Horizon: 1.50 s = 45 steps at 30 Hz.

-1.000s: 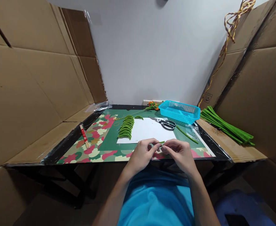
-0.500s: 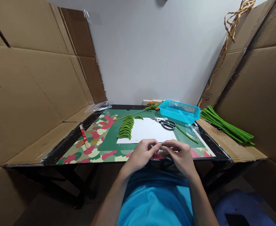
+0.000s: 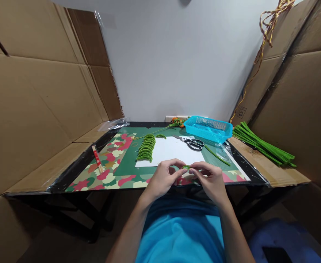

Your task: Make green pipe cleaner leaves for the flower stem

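My left hand point(image 3: 164, 178) and my right hand point(image 3: 210, 178) meet at the near edge of the table, fingers pinched together on a short green pipe-cleaner piece point(image 3: 186, 167) held between them. Most of the piece is hidden by my fingertips. Just beyond my hands lies a white sheet point(image 3: 174, 151), with a row of several bent green pipe-cleaner pieces point(image 3: 146, 147) along its left edge. One straight green pipe cleaner point(image 3: 217, 156) lies to the right of the sheet.
Scissors point(image 3: 191, 143) rest at the sheet's far right corner, before a blue mesh basket point(image 3: 208, 129). A bundle of green pipe cleaners point(image 3: 263, 148) lies on cardboard at the right. Wrapped chopsticks point(image 3: 98, 159) sit at the left. Cardboard walls flank the patterned table mat point(image 3: 113, 166).
Both hands stay at the table's near edge; the fingers have worked the green piece, which now shows more bent between the fingertips. The view has shifted slightly.
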Motion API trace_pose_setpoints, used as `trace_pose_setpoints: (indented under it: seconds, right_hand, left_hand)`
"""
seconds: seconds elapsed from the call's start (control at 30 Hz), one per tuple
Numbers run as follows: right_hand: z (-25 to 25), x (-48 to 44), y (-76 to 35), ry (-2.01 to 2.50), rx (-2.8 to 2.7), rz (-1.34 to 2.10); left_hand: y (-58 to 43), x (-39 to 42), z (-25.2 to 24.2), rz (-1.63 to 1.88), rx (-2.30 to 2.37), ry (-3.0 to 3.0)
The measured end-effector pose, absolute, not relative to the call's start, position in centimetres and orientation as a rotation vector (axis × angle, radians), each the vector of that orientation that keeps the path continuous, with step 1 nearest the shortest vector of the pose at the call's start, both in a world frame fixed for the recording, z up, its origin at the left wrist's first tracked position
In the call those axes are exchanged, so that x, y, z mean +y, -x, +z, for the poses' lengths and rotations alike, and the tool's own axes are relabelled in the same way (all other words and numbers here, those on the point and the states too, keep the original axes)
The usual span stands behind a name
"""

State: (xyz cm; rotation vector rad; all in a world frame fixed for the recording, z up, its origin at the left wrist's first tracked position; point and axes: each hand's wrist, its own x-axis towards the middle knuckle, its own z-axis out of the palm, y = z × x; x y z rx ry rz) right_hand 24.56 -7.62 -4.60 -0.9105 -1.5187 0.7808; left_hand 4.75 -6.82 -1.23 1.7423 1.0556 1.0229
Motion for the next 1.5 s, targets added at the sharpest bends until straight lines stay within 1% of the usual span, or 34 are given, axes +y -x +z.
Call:
trace_pose_setpoints:
  seconds: [0.23,0.53,1.0,1.5]
  right_hand:
    - [-4.65,-7.73,-24.61,0.897,-1.492,0.822]
    - [-4.67,-7.78,-24.7,0.906,-1.544,0.81]
    - [-4.46,-7.65,-24.77,0.892,-1.543,0.81]
    - [-4.3,-7.54,-24.54,0.907,-1.487,0.861]
  left_hand:
    - [-4.76,-6.64,-1.78,1.041,1.068,-1.581]
    - [-4.76,-7.02,-1.28,1.004,1.146,-1.708]
    - [-4.81,-6.94,-1.7,0.905,1.206,-1.66]
    - [-5.14,-7.07,-1.13,0.9,1.207,-1.647]
